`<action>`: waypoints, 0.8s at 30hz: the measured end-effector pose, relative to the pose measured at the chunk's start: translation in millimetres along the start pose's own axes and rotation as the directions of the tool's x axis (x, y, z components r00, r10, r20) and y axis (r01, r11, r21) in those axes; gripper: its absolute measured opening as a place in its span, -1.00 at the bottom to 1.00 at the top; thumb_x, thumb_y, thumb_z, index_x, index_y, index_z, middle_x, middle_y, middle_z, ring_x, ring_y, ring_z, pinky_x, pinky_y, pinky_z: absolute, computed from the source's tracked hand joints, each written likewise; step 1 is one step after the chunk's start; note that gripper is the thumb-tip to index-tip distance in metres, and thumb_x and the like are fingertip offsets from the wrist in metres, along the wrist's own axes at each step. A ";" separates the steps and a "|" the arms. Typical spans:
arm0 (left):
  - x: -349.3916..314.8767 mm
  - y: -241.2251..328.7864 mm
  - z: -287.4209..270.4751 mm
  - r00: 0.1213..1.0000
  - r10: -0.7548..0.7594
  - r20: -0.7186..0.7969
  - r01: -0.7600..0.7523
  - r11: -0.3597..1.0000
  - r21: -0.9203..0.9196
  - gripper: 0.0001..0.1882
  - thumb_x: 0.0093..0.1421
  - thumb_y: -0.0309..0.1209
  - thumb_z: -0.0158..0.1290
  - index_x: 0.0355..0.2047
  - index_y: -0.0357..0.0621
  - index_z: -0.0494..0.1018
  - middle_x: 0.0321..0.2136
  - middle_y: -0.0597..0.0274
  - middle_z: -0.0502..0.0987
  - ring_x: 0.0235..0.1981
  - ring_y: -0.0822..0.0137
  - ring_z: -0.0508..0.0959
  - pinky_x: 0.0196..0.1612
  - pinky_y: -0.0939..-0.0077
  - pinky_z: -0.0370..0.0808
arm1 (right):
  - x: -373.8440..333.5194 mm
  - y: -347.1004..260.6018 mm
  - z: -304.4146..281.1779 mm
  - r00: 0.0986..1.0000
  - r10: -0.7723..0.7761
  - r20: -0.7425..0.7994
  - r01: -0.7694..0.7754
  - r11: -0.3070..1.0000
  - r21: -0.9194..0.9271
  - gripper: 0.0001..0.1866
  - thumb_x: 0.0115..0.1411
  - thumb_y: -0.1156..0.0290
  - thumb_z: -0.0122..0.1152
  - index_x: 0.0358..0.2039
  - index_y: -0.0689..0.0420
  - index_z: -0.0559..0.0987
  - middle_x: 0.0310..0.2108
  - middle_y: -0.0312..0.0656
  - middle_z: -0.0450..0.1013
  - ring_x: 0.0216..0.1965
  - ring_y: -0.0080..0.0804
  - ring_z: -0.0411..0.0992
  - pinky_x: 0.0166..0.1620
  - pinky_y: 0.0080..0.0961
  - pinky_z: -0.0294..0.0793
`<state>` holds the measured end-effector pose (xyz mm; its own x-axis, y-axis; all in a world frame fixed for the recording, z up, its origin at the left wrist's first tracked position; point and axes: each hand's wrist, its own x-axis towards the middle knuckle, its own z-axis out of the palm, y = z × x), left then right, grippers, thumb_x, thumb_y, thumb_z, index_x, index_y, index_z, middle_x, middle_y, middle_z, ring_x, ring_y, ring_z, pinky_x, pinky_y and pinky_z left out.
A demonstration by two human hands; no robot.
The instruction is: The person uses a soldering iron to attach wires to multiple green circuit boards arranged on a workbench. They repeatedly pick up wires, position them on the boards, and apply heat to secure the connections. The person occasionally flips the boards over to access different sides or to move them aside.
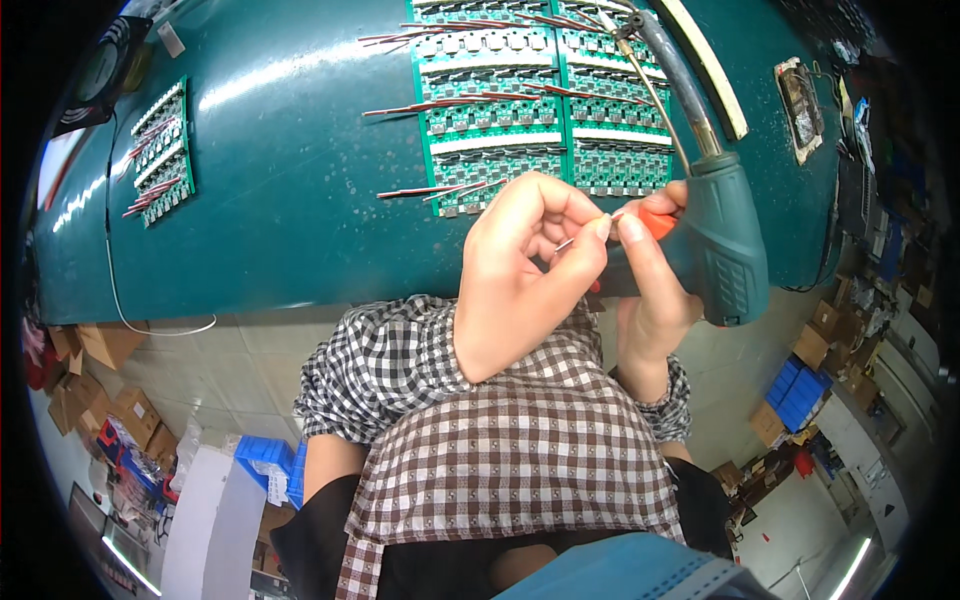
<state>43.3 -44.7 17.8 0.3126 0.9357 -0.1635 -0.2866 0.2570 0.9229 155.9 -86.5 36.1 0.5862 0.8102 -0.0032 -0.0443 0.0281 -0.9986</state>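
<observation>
Over the front edge of the table, my left hand (530, 265) is closed, thumb against forefinger, on a thin wire (564, 244). My right hand (655, 285) grips a green soldering gun (728, 240) by its orange trigger (657, 222), and its thumb tip meets the left fingertips at the wire's end. From the handle, the metal barrel (675, 75) points away over the table, with a thin feed tube (650, 95) alongside. Beyond my hands lie panels of green circuit boards (495, 115), with dark red and black wires (430, 106) sticking out to the left.
A smaller circuit board panel (162, 155) lies at the left of the green table (300, 200), near a black fan (100, 75). A pale curved strip (705, 65) and a worn metal tray (799, 110) are on the right. A white cable (160, 330) hangs off the front edge.
</observation>
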 end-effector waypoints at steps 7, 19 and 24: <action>4.2 18.9 -24.7 1.000 -0.005 -0.008 0.005 0.996 0.088 -0.89 0.15 -0.58 0.20 -0.33 -0.22 0.48 -0.42 0.39 0.46 -0.46 0.67 0.42 -0.47 0.80 0.36 | -7.7 -10.1 -14.9 0.997 0.066 -0.038 -0.065 0.997 0.039 -0.61 0.16 0.68 0.22 0.02 0.32 0.43 -0.22 -0.14 0.45 -0.26 -0.35 0.53 -0.21 -0.44 0.56; 29.6 43.2 -54.9 0.976 0.082 0.203 -0.197 0.736 0.648 -0.90 0.08 -0.63 0.18 -0.39 -0.25 0.49 -0.49 0.40 0.44 -0.51 0.66 0.36 -0.48 0.74 0.30 | -13.8 -34.1 -78.5 0.992 0.107 0.062 -0.097 0.984 -0.149 -0.30 0.18 0.06 0.30 0.10 0.41 0.39 -0.18 -0.01 0.46 -0.15 -0.02 0.58 -0.22 -0.26 0.72; 38.3 47.0 -70.1 0.995 0.013 0.102 -0.080 0.728 0.681 -0.92 0.12 -0.63 0.18 -0.40 -0.27 0.49 -0.44 0.46 0.46 -0.51 0.69 0.34 -0.46 0.77 0.30 | -19.5 -32.5 -88.3 0.986 0.133 0.096 -0.109 0.970 -0.219 -0.25 0.16 0.01 0.31 0.12 0.41 0.38 -0.19 0.00 0.47 -0.12 0.00 0.56 -0.23 -0.26 0.72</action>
<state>-21.7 20.2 30.5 0.3999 0.9093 -0.1149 0.3831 -0.0519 0.9223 217.3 -154.9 64.0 0.4945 0.8593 -0.1305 0.0700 -0.1891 -0.9795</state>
